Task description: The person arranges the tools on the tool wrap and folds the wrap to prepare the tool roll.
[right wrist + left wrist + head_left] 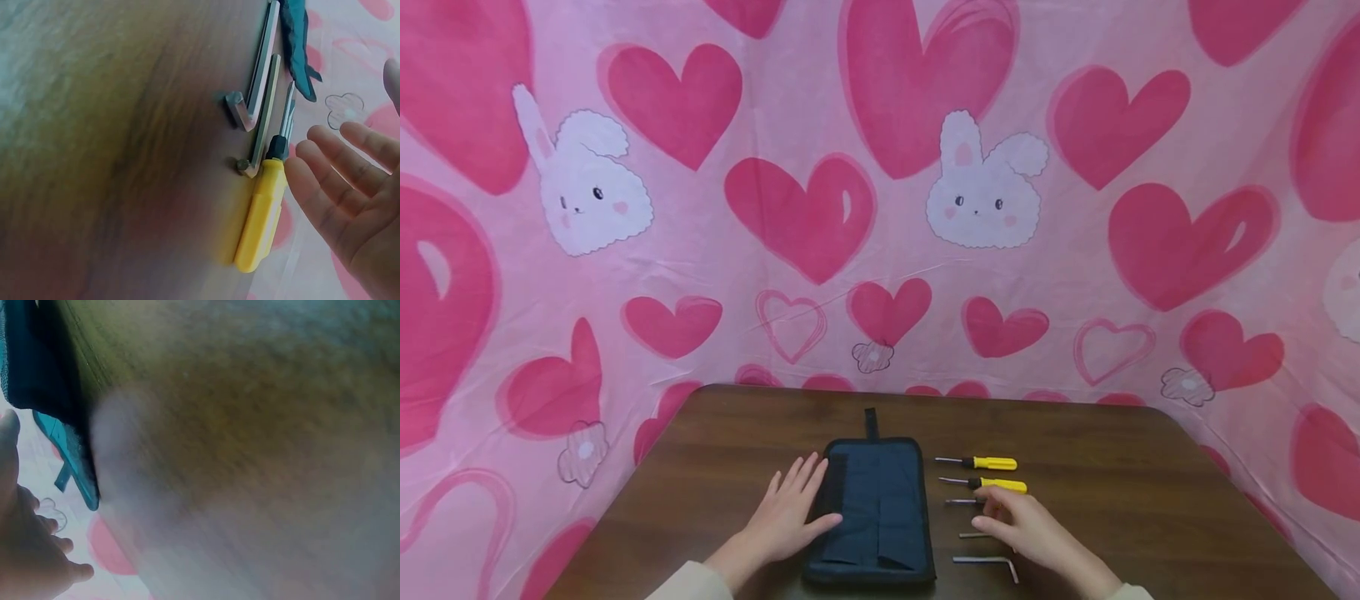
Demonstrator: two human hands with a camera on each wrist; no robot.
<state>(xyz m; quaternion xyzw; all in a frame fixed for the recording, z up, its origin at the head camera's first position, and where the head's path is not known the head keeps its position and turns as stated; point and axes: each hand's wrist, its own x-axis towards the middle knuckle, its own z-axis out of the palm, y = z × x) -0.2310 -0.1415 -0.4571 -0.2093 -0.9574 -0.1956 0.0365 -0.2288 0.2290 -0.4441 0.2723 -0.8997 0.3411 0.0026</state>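
A dark blue fabric tool pouch [880, 508] with black trim lies spread on the table in the head view. My left hand [786, 508], fingers extended, is at its left edge, the thumb over the fabric. To the pouch's right, two yellow-handled screwdrivers [996, 463] lie in a row with a third shaft [961, 502], whose handle my right hand hides. That right hand [1022, 525] holds nothing; its fingers are loosely bent above the tools. Nearer me are a small hex key [973, 536], partly covered by the hand, and a larger hex key [981, 560]. The right wrist view shows a yellow screwdriver [259, 215] beside the fingers.
The brown wooden table [737, 433] carries the pouch and tools. A black strap [871, 423] sticks out from the pouch's far edge. Behind the table hangs a pink cloth [910, 258] with hearts and rabbits.
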